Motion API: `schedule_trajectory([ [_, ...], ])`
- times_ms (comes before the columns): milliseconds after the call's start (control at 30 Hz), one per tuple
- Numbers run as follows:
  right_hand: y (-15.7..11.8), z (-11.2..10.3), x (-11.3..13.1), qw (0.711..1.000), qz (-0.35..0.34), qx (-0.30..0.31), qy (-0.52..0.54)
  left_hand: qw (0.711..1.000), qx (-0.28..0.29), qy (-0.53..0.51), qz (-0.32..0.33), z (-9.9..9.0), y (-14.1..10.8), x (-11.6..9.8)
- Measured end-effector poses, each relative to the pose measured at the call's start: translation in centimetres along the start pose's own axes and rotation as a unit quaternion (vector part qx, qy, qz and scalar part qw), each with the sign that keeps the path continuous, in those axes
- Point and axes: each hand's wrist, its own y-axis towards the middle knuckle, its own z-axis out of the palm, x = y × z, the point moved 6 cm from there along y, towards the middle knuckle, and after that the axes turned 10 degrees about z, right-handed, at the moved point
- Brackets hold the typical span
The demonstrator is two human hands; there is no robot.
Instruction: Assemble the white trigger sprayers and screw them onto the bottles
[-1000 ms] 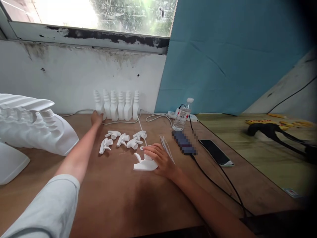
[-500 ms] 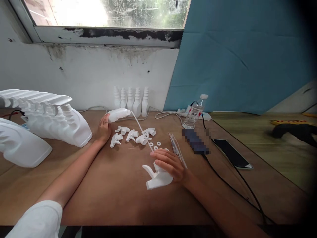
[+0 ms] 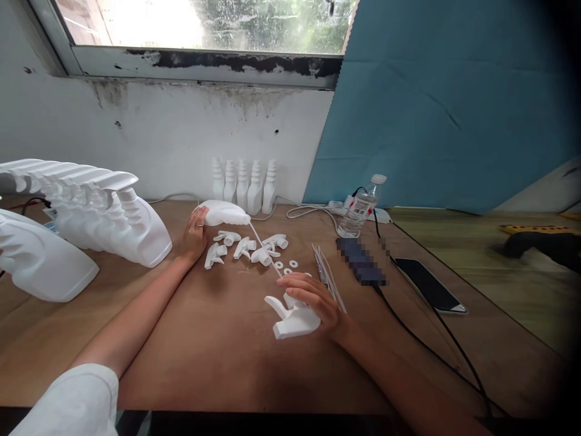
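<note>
My left hand [image 3: 196, 233] is closed round the base of a white plastic bottle [image 3: 226, 213], which lies tilted on its side with its neck to the right. In my right hand [image 3: 313, 297] is a white trigger sprayer head [image 3: 297, 320], its trigger pointing left. A thin white dip tube [image 3: 264, 246] runs from beside my right fingers up to the bottle's mouth; its end there meets or enters the opening. Beneath the tube lie several loose sprayer heads [image 3: 245, 247]. Small white washers [image 3: 293, 264] rest close to my right fingertips.
Thin tubes [image 3: 327, 275] lie right of my right hand. Large white jugs [image 3: 147, 233] stand at left, and several small bottles [image 3: 256, 188] by the wall. A water bottle [image 3: 358, 212], a blurred-out dark device [image 3: 361, 261], a phone [image 3: 429, 284] and cables are at right.
The bottle in my left hand has turned, showing more of its broad side, and its neck has shifted right along the tube. My right hand stays nearly in place with the sprayer head.
</note>
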Motion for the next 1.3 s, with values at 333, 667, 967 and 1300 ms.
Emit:
schedule_trajectory([
  [333,2.4,-5.1,1.7,0.964,0.143,-0.197,0.105,1.000,-0.018,-0.002,0.024,-1.6,0.4,-1.6],
  [667,1.8,-3.7,1.5,0.972,0.150,-0.114,0.141,0.999,-0.010,0.036,0.001,-1.1,0.0,-0.4],
  [967,3.0,-3.4,-1.7,0.936,0.270,-0.151,0.167,0.995,0.015,-0.027,0.092,-2.4,1.6,-5.2],
  [1300,9.1,-4.9,-6.3,0.889,0.347,-0.156,0.255,0.973,0.071,-0.215,0.034,-2.6,-1.3,-15.2],
])
